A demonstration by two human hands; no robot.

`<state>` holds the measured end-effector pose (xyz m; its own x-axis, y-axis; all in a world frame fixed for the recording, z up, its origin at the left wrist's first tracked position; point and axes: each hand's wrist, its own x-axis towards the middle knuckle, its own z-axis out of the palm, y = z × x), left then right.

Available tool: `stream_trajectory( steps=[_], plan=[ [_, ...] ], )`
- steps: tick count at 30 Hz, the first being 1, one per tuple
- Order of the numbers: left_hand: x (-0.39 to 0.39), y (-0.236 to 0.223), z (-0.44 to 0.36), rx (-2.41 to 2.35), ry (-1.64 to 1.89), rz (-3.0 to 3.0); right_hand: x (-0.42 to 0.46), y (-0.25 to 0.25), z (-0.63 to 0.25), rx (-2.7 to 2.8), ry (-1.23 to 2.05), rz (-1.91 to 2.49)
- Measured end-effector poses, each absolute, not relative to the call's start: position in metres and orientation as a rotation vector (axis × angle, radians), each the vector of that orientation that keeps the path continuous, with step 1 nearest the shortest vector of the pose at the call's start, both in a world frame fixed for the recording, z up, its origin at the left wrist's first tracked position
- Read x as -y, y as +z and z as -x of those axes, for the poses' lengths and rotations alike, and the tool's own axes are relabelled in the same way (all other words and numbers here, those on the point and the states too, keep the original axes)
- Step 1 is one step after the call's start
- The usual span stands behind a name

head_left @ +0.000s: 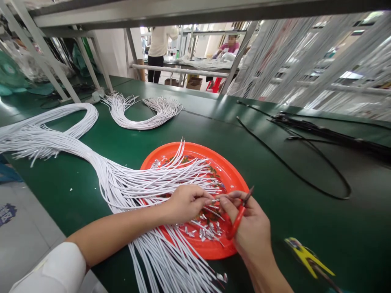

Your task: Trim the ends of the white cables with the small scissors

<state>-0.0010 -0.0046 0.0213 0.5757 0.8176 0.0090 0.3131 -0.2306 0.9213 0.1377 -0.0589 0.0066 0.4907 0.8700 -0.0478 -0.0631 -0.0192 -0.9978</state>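
A large bundle of white cables (pixel 122 183) fans out over a red tray (pixel 227 165) on the green table. Above the tray, my left hand (pixel 189 203) pinches one white cable close to its end. My right hand (pixel 253 224) meets it there, with thumb and forefinger closed at the cable's tip. Red-handled scissors (pixel 237 221) rest in that same right hand, their dark blades pointing up and away. Shiny foil scraps (pixel 207 233) lie in the tray below my hands. The exact contact at the cable tip is too small to make out.
A yellow-handled tool (pixel 308 256) lies at the right. Black cables (pixel 324 134) stretch across the table's far right. A curved white cable bundle (pixel 143 122) lies behind the tray. White cables hang from a rack beyond, and two people are in the background.
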Motion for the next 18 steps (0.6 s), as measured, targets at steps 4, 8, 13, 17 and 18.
stream_trajectory(
  steps=[4,8,13,17,18],
  plan=[
    [0.005,0.023,0.0,-0.947,0.605,-1.729,0.058,0.01,-0.136,0.729,0.889,1.444],
    [0.005,0.021,-0.001,-0.996,0.711,-1.629,0.062,0.011,-0.139,0.946,0.691,1.629],
    [0.004,0.017,-0.002,-1.021,0.795,-1.509,0.065,0.015,-0.134,1.309,0.767,1.807],
    [0.005,0.017,-0.003,-1.011,0.79,-1.494,0.066,0.018,-0.125,1.36,0.819,1.844],
    [0.006,0.017,-0.003,-1.019,0.788,-1.5,0.067,0.018,-0.124,1.355,0.828,1.846]
  ],
)
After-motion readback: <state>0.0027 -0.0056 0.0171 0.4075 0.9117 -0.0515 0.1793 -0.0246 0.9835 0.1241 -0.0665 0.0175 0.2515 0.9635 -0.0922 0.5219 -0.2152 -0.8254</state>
